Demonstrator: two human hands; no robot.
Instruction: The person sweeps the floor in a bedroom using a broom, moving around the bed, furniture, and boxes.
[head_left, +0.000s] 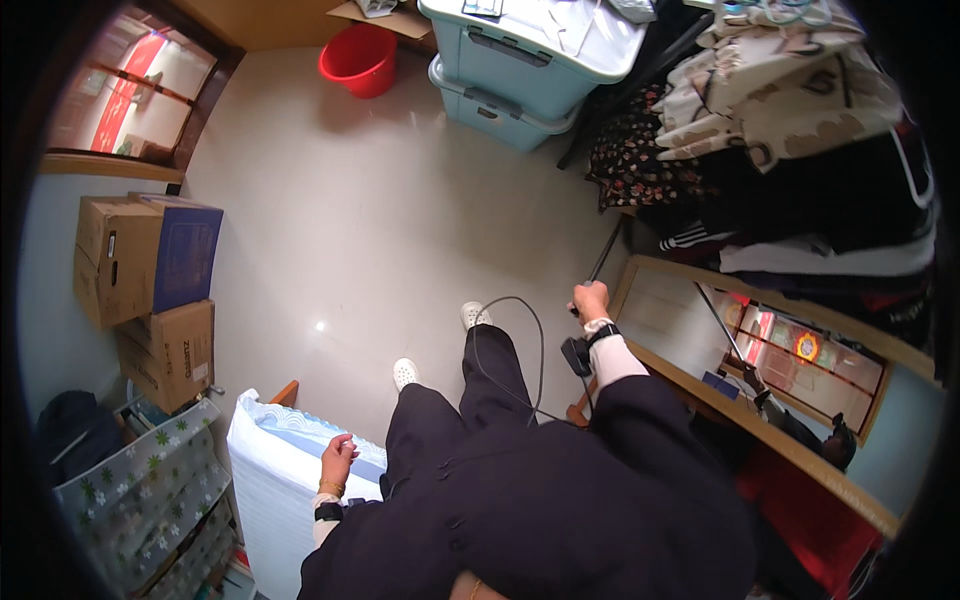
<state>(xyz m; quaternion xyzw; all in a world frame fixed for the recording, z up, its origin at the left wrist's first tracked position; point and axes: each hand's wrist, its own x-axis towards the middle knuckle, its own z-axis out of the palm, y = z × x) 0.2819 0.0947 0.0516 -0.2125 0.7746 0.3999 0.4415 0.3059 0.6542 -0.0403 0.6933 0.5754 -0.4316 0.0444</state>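
My right hand (591, 301) is closed around the dark grip of a slim pole (609, 250). The pole slants up and away from me beneath the hanging clothes, where its far end is hidden. A black device is strapped at my right wrist, and a thin black cable (541, 337) loops from there across my legs. My left hand (339, 459) hangs loosely with fingers half curled and nothing visible in it. It is above a bed corner (277, 465) with white and light-blue covers.
A red bucket (360, 64) and stacked light-blue storage bins (510, 75) stand ahead. Cardboard boxes (120, 255) line the left wall, near a flower-patterned covered shelf (150, 487). Hanging clothes (780, 112) and a wood-framed mirror (750, 360) are close on my right.
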